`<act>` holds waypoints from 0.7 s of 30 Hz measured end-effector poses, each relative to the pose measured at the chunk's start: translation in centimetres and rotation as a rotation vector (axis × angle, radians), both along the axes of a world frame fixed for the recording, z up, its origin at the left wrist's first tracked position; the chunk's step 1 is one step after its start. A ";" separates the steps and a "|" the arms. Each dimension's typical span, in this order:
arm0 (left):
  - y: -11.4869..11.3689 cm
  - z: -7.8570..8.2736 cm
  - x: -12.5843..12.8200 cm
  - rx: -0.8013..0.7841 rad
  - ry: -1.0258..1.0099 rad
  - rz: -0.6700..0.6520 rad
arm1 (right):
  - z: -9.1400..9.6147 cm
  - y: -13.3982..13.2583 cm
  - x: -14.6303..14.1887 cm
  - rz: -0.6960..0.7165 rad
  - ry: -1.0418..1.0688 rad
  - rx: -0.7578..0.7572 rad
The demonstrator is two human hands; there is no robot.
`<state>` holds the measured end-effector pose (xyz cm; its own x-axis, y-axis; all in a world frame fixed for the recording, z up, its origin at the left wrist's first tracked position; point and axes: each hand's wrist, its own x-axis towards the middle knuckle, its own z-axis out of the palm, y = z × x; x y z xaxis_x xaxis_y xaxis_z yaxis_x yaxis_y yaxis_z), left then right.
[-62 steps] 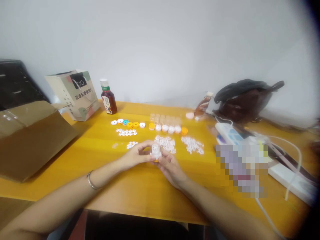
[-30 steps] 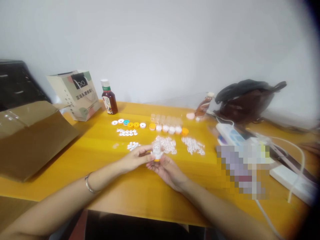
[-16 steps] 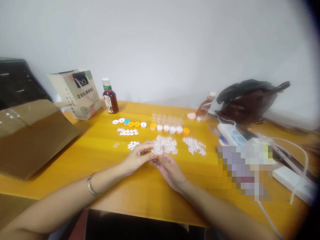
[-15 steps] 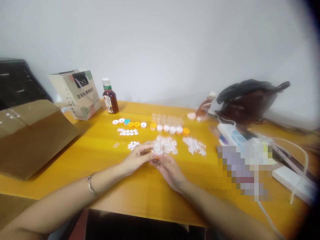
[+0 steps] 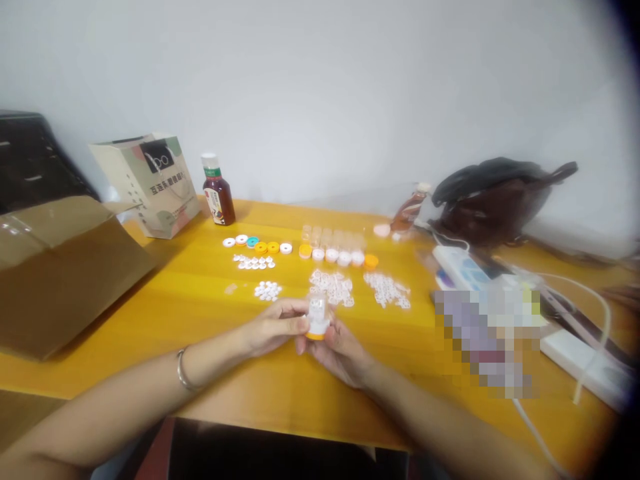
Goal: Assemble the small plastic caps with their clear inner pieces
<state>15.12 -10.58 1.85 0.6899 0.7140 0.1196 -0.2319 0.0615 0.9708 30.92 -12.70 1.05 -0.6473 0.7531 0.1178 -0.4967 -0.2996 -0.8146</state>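
Both hands meet over the middle of the yellow table. My left hand and my right hand pinch a small clear plastic piece with an orange base, held upright between the fingertips. A metal bracelet sits on my left wrist. Just beyond the hands lie heaps of small white parts.
Further back stand a row of coloured rings and a row of caps with clear cups. A cardboard box, paper bag and dark bottle are at left. A dark handbag, power strip and cables lie at right.
The hands have drawn slightly nearer to me and lower, and the piece now stands upright with its orange base showing clearly.
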 end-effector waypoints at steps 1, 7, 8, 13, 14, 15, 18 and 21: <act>0.1 0.1 -0.1 0.024 0.011 0.009 | 0.1 0.2 0.1 -0.008 -0.008 0.000; 1.0 0.5 -0.2 0.375 0.170 0.199 | 0.5 2.1 1.3 -0.124 -0.174 0.077; 1.0 0.2 -0.1 0.437 0.227 0.228 | 0.5 2.4 1.5 -0.147 -0.222 0.105; 0.1 -2.0 0.1 0.620 0.618 0.222 | 0.7 3.5 2.2 -0.421 -0.366 0.121; -0.1 -2.3 0.1 0.654 0.695 0.171 | 0.8 3.9 2.6 -0.509 -0.349 0.092; -0.3 -2.3 0.0 0.700 0.757 0.110 | 0.8 4.4 3.1 -0.588 -0.331 0.065; -0.5 -2.1 -0.1 0.873 0.878 -0.050 | 0.9 6.8 5.8 -0.767 -0.431 0.088; -0.4 -2.1 0.0 0.968 0.948 -0.101 | 1.2 9.8 9.6 -1.127 -1.004 0.337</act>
